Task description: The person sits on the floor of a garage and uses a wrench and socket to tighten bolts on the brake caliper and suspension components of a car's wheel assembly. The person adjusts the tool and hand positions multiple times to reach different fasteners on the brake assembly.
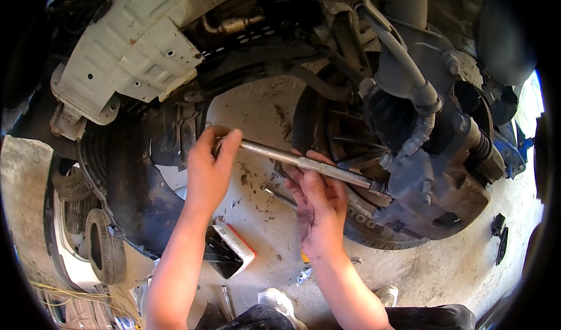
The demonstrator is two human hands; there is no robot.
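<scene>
A long silver metal bar [274, 153] runs from the centre toward a caliper assembly [438, 195] on the right, where its dark end meets a fitting [378, 185]. My left hand [213, 157] is closed round the bar's left end. My right hand [318, 201] holds the bar near its middle from below, fingers curled up around it. Behind that assembly is a wheel with a black tyre [397, 236], partly hidden.
A pale bracket plate [117, 61] and black liner [117, 178] hang at upper left and left. Hoses [403, 58] cross upper right. Tyres [102, 242], an open case [245, 254], loose tools [227, 298] and black parts [499, 239] lie on the concrete floor [467, 271].
</scene>
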